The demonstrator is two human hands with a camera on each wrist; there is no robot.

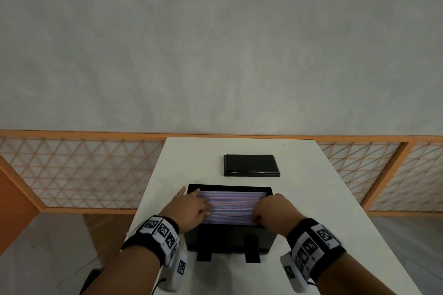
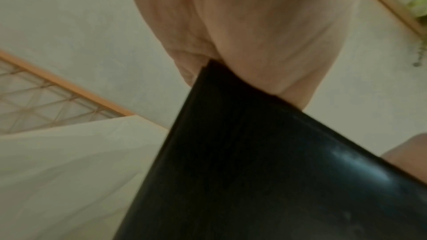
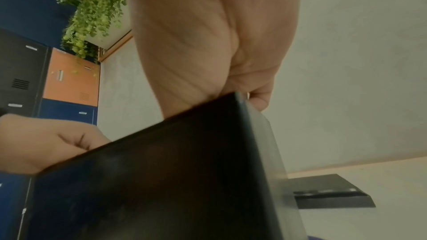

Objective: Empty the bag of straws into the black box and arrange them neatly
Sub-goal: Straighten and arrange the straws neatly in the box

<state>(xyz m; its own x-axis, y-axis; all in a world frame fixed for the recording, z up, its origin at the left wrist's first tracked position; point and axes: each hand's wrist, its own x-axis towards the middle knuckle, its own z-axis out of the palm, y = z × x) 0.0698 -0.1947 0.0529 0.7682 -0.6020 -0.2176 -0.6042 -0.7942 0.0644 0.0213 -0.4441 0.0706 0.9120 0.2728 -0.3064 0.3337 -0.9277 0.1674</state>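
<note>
The black box [image 1: 230, 237] stands open on the white table [image 1: 323, 199], filled with pink and purple straws [image 1: 231, 206] lying left to right. My left hand [image 1: 194, 206] lies over the straws' left end, its fingers curled on them. My right hand [image 1: 271, 208] curls down over their right end at the box wall. In the left wrist view the palm [image 2: 254, 25] sits above the box wall [image 2: 254, 171], which hides the fingers. The right wrist view shows the right palm [image 3: 208, 34] behind the box [image 3: 173, 180] and the left hand [image 3: 46, 141] with bent fingers. No bag is in view.
A flat black lid [image 1: 251, 165] lies on the table just beyond the box, also visible low in the right wrist view as the lid [image 3: 330, 192]. Two black tabs [image 1: 253, 250] stick out from the box front. An orange lattice fence [image 1: 72, 170] runs behind the table.
</note>
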